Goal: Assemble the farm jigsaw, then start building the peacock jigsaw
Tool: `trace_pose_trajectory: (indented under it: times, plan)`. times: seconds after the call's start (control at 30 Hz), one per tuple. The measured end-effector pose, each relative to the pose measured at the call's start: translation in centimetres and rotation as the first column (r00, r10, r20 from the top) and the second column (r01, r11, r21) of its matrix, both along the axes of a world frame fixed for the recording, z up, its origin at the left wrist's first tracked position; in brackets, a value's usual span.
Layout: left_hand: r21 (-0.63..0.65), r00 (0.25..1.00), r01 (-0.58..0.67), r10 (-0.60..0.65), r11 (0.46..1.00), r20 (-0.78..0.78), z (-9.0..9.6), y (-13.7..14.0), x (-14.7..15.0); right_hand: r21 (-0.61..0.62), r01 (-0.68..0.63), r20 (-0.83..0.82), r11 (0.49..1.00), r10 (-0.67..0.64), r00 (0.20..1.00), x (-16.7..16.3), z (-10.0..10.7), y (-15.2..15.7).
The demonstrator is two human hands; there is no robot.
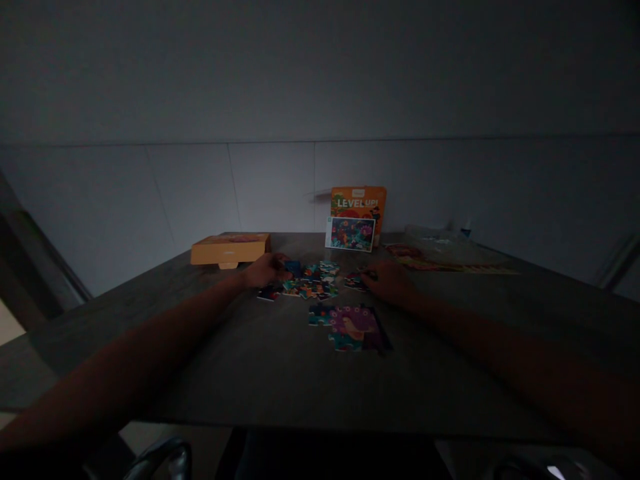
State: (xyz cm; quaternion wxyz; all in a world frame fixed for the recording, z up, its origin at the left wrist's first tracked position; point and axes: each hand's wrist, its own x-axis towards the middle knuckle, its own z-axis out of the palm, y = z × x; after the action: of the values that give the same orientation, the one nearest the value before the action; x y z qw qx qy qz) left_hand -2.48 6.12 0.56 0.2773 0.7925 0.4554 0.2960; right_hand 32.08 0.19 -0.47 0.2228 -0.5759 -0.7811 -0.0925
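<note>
Because the room is so dim, slow and deliberate handling seems wise across the broad grey table (240,373). An orange-yellow box (230,252) sits at the far left, and an orange "LEVEL UP!" package (358,203) stands near the wall with a picture card (351,235) propped before it, good to check for matching colours. A heap of loose puzzle pieces (313,287) lies mid-table; nearer the person is a joined section (353,327) showing a bird on purple, best left undisturbed. The left hand (267,270) curls its fingers beside a blue piece (293,268); the right hand (390,281) bends its fingers at a dark piece (354,281). I cannot tell whether either pinches anything. Spreading pieces flat, unstacked, should make their edges easier to compare.
</note>
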Motion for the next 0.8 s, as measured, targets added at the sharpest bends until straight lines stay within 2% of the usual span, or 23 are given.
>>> trace_pose_trajectory:
  times: [0.13, 0.3, 0.6, 0.7, 0.8]
  plan:
    - [-0.015, 0.991, -0.052, 0.054, 0.999, 0.122, 0.0, 0.1, 0.2, 0.035, -0.057, -0.051, 0.998, 0.059, 0.997, -0.1, 0.1, -0.1]
    - [-0.012, 0.974, -0.088, 0.088, 0.996, 0.207, 0.0, -0.2, 0.8, 0.071, -0.194, -0.118, 0.978, 0.202, 0.972, -0.7, 0.5, -0.6]
    - [0.130, 0.941, -0.117, 0.068, 0.985, 0.331, 0.9, -2.6, 2.7, 0.004, -0.277, -0.314, 0.961, 0.265, 0.912, -1.1, 0.6, -1.2]
    - [0.148, 0.921, -0.054, -0.008, 0.988, 0.389, 0.8, -4.3, 4.7, 0.009, -0.376, -0.398, 0.926, 0.349, 0.848, -1.8, 0.5, -1.4]
    - [0.068, 0.905, 0.120, -0.137, 0.990, 0.403, 0.3, -6.2, 7.1, -0.019, -0.517, -0.481, 0.856, 0.445, 0.755, -2.9, 0.3, -1.9]
